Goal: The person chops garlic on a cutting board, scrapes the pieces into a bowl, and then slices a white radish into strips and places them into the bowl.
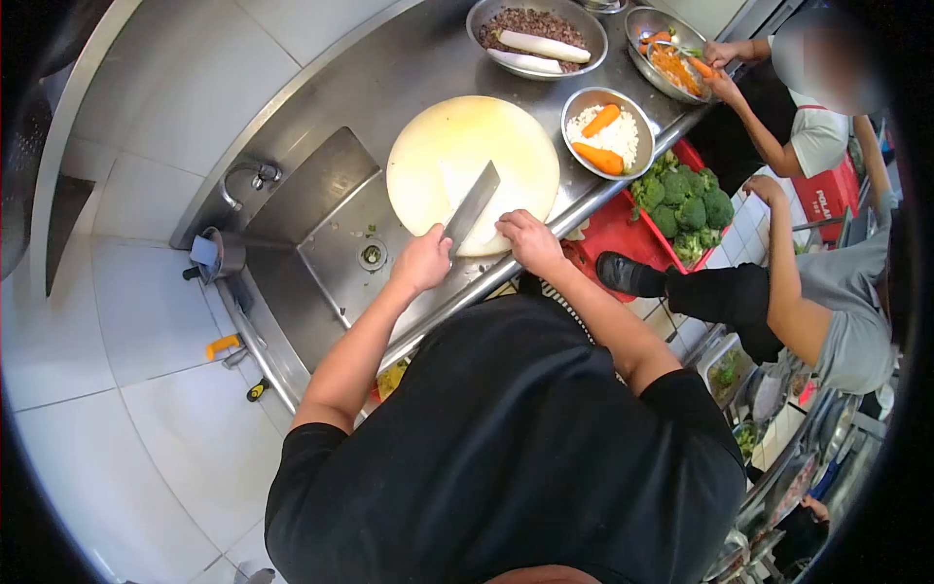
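Observation:
My left hand (423,258) is closed round the handle of a cleaver (474,207), whose blade lies over a round pale chopping board (443,146). At the board's near edge, the fingers of my right hand (530,241) are bent and pressed together, to the right of the blade. Whatever is under those fingertips, if anything, blends with the pale board and I cannot make it out. The board rests on the steel counter and overhangs the sink (336,243).
Beyond the board stand a bowl of minced food with long white vegetables (543,44), a bowl with carrots (598,146) and another bowl (671,68) under a co-worker's hands (720,73). Broccoli (686,204) fills a red crate at right, beside another person's leg (720,292). A faucet (253,178) is left.

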`<state>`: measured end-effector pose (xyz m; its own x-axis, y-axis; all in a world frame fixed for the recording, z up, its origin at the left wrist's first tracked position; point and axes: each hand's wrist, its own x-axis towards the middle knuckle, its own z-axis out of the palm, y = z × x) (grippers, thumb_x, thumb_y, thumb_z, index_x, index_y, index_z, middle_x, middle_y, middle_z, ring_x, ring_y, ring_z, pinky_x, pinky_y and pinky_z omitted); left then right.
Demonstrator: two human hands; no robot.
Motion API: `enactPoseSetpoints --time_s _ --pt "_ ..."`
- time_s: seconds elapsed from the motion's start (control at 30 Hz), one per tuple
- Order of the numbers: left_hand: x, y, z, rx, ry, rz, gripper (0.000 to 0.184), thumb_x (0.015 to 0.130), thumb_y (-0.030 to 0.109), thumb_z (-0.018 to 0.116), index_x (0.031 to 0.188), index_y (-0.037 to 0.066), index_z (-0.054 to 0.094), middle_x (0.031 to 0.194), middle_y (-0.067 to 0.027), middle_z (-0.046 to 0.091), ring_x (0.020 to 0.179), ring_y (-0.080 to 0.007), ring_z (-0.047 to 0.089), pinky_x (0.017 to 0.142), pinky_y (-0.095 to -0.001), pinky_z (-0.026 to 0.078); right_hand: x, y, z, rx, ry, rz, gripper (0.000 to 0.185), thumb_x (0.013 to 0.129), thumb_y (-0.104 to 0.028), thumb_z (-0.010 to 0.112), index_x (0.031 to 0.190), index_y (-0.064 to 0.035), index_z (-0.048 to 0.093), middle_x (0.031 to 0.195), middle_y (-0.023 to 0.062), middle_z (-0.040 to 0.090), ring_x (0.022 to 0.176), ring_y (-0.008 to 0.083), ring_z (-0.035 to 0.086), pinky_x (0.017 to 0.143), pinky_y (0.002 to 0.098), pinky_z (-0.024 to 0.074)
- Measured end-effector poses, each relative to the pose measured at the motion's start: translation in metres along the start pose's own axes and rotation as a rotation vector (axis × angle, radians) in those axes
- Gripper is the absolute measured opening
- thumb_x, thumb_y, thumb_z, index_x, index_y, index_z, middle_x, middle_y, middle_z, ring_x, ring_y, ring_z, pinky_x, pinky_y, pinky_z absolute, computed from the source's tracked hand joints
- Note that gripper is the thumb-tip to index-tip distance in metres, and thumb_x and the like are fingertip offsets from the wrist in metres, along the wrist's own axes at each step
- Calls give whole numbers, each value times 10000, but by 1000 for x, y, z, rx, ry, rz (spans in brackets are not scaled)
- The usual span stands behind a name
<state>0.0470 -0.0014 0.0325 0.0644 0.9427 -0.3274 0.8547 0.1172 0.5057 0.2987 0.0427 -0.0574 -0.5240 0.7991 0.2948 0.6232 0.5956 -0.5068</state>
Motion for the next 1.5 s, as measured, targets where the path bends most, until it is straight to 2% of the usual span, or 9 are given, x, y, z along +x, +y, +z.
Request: enactPoseSetpoints --time_s 0.2,0.37,0.67,0.77,0.97,1.07,1.17,1.37,1.5 --pt "-17 34 0 105 -27 -36 244 1031 271 522 1140 58 567 891 -304 690 880 -513 673 796 -611 518 11 -16 -9 51 68 2 138 896 -140 675 986 -38 652 1067 121 634 1097 317 602 935 423 524" --pt "-28 32 -7 178 -51 -2 229 1028 260 525 1104 47 563 859 -303 687 859 -510 676 779 -617 520 19 -14 -10 52 -18 22 131 892 -144 658 957 -31 648 1026 126 619 1063 318 598 947 422 514" --pt "-25 27 23 175 -68 -49 280 1030 226 527 1224 25 509 803 -320 675 786 -529 666 737 -631 510 22 -5 -9 83 -28 -22 110 893 -133 640 938 -36 663 1004 112 624 1032 300 605 931 401 525" --pt "-13 36 21 176 -82 -47 280 1029 217 524 1232 24 513 816 -320 677 796 -528 665 739 -626 513 20 -3 -8 106 1 -1 90 890 -106 627 931 -36 666 988 104 628 1019 294 610 910 397 534" --pt "-37 47 -8 182 -116 -84 208 1031 221 516 1136 43 534 865 -321 685 823 -522 672 761 -625 517 21 -2 -7 99 -3 34 87 876 -85 616 935 -40 661 978 97 624 1026 283 617 903 395 537" --pt "-40 47 4 249 -130 -119 208 1029 218 519 1134 39 531 861 -323 682 821 -527 667 764 -631 515 19 -3 -7 67 -22 41 91 859 -87 617 931 -45 655 971 95 622 1026 279 620 897 394 540" --pt "-32 43 22 160 -98 -158 214 1028 219 522 1140 37 527 848 -317 681 824 -525 669 763 -633 517 20 1 -6 45 -36 29 103 846 -84 607 930 -51 656 983 89 624 1028 276 621 894 395 542" --pt "-20 47 10 156 -80 -52 233 1028 235 527 1156 40 517 859 -319 683 820 -529 670 756 -640 517 18 4 -6 72 -24 20 115 853 -89 594 941 -46 652 995 91 623 1028 284 623 916 402 534" --pt "-37 49 18 148 -131 -156 235 1029 235 526 1156 37 518 845 -320 682 815 -530 669 751 -642 512 13 7 -2 48 -24 4 128 853 -94 591 955 -45 651 995 94 622 1032 288 622 933 408 526"
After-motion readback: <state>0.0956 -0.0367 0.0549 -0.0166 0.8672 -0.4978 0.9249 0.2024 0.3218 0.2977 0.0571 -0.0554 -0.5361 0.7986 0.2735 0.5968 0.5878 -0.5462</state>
